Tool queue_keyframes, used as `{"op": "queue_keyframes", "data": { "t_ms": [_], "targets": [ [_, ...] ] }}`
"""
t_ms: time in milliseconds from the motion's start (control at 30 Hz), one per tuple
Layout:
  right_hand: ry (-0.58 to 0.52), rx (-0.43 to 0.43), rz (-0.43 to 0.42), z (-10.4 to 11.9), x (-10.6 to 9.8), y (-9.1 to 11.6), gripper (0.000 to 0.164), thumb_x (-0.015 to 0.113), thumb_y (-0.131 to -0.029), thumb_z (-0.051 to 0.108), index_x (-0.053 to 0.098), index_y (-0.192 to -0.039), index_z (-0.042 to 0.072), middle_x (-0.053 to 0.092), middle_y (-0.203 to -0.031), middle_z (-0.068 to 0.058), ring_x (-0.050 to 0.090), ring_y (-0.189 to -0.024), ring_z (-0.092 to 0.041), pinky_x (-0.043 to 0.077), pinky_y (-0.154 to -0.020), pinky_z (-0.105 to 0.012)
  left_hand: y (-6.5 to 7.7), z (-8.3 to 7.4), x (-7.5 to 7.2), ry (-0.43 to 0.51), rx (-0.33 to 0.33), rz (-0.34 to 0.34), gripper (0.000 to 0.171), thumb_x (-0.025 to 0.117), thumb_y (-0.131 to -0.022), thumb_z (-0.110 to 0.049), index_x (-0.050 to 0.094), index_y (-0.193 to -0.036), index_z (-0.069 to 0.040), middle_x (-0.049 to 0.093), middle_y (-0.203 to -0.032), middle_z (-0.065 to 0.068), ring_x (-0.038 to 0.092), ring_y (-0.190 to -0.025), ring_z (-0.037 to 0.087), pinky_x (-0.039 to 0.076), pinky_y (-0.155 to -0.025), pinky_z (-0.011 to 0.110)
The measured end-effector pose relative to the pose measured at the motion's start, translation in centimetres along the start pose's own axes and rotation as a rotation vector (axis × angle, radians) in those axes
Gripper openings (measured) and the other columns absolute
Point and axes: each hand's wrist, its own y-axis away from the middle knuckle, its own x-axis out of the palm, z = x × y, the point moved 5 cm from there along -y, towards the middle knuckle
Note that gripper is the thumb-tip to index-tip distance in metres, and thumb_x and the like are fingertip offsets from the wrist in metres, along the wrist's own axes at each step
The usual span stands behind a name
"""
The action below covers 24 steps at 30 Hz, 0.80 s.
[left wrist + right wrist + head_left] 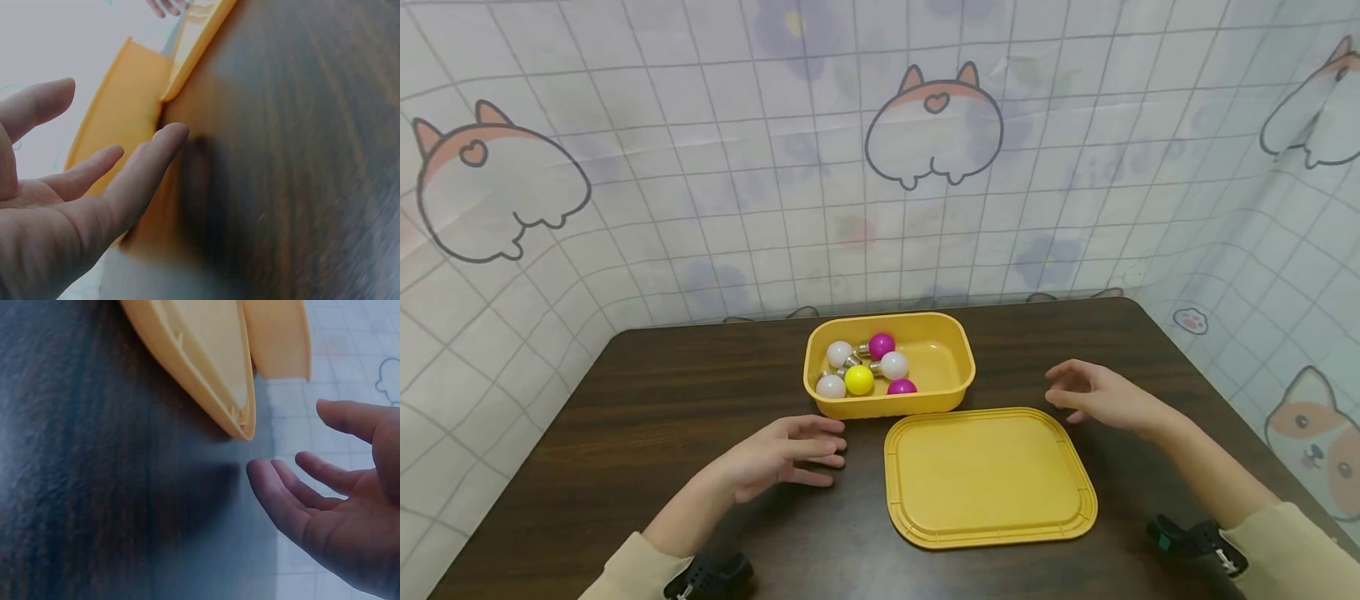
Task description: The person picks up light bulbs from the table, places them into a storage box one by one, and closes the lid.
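Observation:
A yellow plastic box stands toward the back of the table, with several small light bulbs in white, magenta and yellow, such as a yellow bulb, gathered in its left half. Its flat yellow lid lies on the table in front of it. My left hand hovers near the box's front left corner, fingers loosely spread and holding nothing. To the right of the lid, my right hand hangs over the table by the lid's far corner, also holding nothing. Both wrist views show relaxed fingers apart from the box and lid.
The dark wooden table runs back to a wall covering with a grid and corgi drawings, which also closes off the right side. A black strap device sits on each wrist, such as the left wrist device.

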Motion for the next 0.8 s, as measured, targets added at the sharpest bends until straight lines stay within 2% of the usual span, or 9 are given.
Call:
{"op": "queue_keyframes", "data": {
  "t_ms": [333,533,800],
  "targets": [
    [-0.027,0.030,0.062,-1.1,0.3,0.6,0.056,0.064,-0.104,0.028,0.045,-0.141,-0.010,0.065,-0.115,-0.016,0.067,-0.100,-0.029,0.061,-0.080,-0.038,-0.6,0.6,1.4,0.084,-0.013,0.030,0.064,0.061,-0.105,-0.018,0.031,-0.153,0.011,0.047,-0.147,0.030,0.058,-0.126,0.035,0.053,-0.099,0.051],
    [-0.078,0.055,0.101,-1.5,0.2,1.3,0.051,0.063,-0.104,0.024,0.048,-0.137,-0.012,0.065,-0.113,-0.017,0.067,-0.097,-0.031,0.062,-0.076,-0.041,-0.9,0.6,2.3,0.093,-0.011,0.063,0.063,0.061,-0.105,-0.018,0.031,-0.153,0.011,0.048,-0.146,0.029,0.058,-0.126,0.034,0.053,-0.100,0.050],
    [-0.066,0.108,0.180,-2.3,0.3,2.2,0.039,0.060,-0.106,0.027,0.062,-0.121,-0.008,0.067,-0.094,-0.015,0.068,-0.083,-0.032,0.062,-0.062,-0.042,-1.0,0.6,3.5,0.084,-0.030,0.064,0.063,0.061,-0.105,-0.017,0.032,-0.153,0.011,0.052,-0.143,0.027,0.061,-0.122,0.036,0.054,-0.097,0.050]
  ]
}}
